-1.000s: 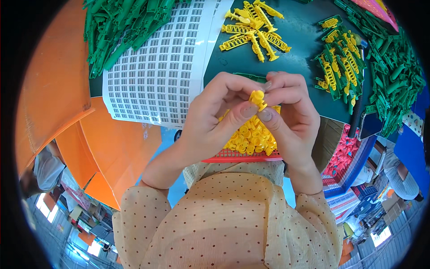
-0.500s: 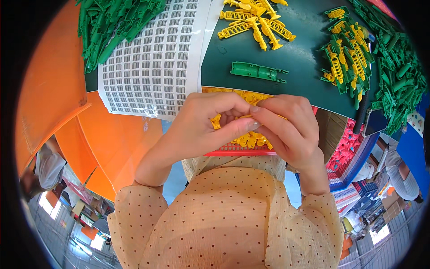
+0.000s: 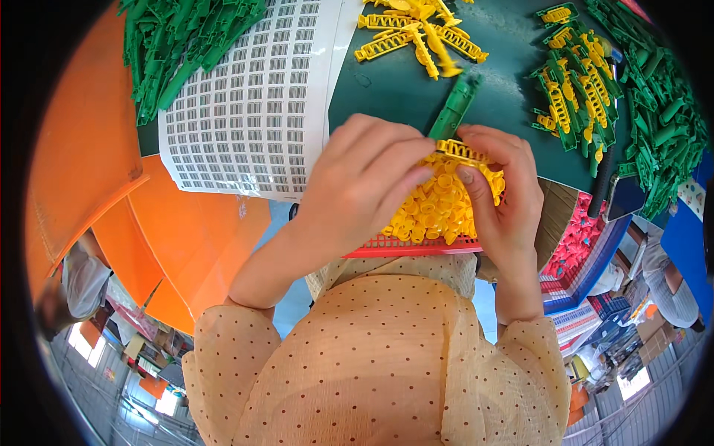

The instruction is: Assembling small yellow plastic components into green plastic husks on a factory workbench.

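My left hand (image 3: 361,182) pinches the near end of a long green plastic piece (image 3: 451,111), a trough-like part that slants up and away over the table. Between the thumb and fingers of my right hand (image 3: 509,186) is a yellow ladder-shaped plastic piece (image 3: 462,152). Its left end meets the left fingertips and the green piece's near end; whether the two parts are joined I cannot tell. Below both hands, a red basket (image 3: 416,251) holds many small yellow round parts (image 3: 435,208).
Yellow ladder-shaped pieces (image 3: 420,41) lie at the far middle of the dark green table (image 3: 513,82). Green pieces with yellow inserts (image 3: 576,89) sit at right, beside a green heap (image 3: 662,111). A label sheet (image 3: 245,111) and another green heap (image 3: 178,52) are at left.
The green piece that lay on the table is now raised and turned, its near end at my left fingers. My hands have parted slightly, and the yellow ladder-shaped piece shows clearly.
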{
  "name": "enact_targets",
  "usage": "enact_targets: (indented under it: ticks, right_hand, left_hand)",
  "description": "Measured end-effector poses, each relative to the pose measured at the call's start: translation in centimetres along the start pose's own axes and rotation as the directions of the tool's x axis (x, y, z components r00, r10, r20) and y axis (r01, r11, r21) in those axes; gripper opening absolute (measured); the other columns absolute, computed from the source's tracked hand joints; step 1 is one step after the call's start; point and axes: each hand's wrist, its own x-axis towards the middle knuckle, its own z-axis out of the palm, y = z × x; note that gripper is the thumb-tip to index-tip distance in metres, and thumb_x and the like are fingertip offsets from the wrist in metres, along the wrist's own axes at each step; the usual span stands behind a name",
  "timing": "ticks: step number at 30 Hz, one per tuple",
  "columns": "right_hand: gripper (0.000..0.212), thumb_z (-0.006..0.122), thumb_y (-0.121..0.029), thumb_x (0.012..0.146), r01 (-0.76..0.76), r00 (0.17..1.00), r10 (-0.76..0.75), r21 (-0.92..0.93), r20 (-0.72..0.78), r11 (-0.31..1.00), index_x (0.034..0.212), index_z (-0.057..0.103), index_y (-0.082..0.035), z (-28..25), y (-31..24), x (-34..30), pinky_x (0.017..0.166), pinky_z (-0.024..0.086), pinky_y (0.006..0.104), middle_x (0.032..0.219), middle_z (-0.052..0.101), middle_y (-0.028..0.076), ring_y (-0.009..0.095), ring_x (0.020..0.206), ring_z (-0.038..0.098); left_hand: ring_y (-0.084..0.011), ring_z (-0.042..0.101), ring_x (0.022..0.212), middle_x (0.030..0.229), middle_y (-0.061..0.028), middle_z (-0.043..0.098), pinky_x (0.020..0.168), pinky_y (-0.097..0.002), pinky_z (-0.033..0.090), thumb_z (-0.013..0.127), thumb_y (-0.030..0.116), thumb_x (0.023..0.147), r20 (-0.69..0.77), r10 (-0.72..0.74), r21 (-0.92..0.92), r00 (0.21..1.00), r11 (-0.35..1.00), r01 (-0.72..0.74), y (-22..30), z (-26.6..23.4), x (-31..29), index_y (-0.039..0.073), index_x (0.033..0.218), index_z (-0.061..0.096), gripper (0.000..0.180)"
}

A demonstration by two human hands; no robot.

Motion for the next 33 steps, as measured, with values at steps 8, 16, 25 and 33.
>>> enact_targets:
  ticks: [8,16,25,33]
  right_hand:
    - [0.025,0.073,0.003,0.082,0.0,0.994,-0.01,-0.088,-0.107,0.996,0.104,0.064,-0.003,-0.8,1.1,-0.1,0.083,0.048,0.0359,0.106,0.07,0.011,0.029,0.093,0.063]
    - [0.024,0.074,0.007,0.083,-0.005,0.989,-0.022,-0.185,-0.147,0.983,0.102,0.062,-0.002,-0.9,2.0,-0.5,0.089,0.051,0.0327,0.108,0.069,0.013,0.024,0.101,0.065]
    - [0.026,0.081,0.002,0.075,0.067,0.964,-0.092,-0.109,-0.248,0.992,0.094,0.064,-0.007,-0.5,1.9,0.5,0.078,0.046,0.0318,0.102,0.071,0.009,0.024,0.09,0.063]
    - [0.026,0.08,0.003,0.076,0.005,0.975,0.009,0.065,-0.223,0.998,0.093,0.064,-0.006,-1.9,2.1,0.9,0.085,0.047,0.0321,0.102,0.07,0.01,0.023,0.094,0.063]
  left_hand:
    - [-0.0265,0.061,0.088,0.104,-0.005,0.068,0.075,-0.0359,0.049,0.078,0.008,0.076,0.158,0.218,-0.062,0.963,0.976,-0.21,0.1,0.9,1.3,0.006,0.101,0.07,0.027]
    - [-0.0256,0.059,0.093,0.108,-0.0028,0.067,0.08,-0.0351,0.047,0.079,0.008,0.075,-0.045,0.191,0.201,0.981,0.963,-0.179,-1.1,1.1,3.4,0.008,0.098,0.071,0.025]
    - [-0.023,0.058,0.088,0.093,-0.0007,0.065,0.075,-0.0348,0.045,0.079,0.008,0.074,-0.024,0.202,0.269,0.979,0.945,-0.188,-1.5,1.0,2.9,0.009,0.093,0.071,0.021]
    - [-0.0227,0.055,0.081,0.088,-0.0009,0.061,0.072,-0.0339,0.043,0.08,0.007,0.073,0.082,0.214,0.248,0.973,0.942,-0.228,-0.8,0.7,2.7,0.01,0.093,0.071,0.022]
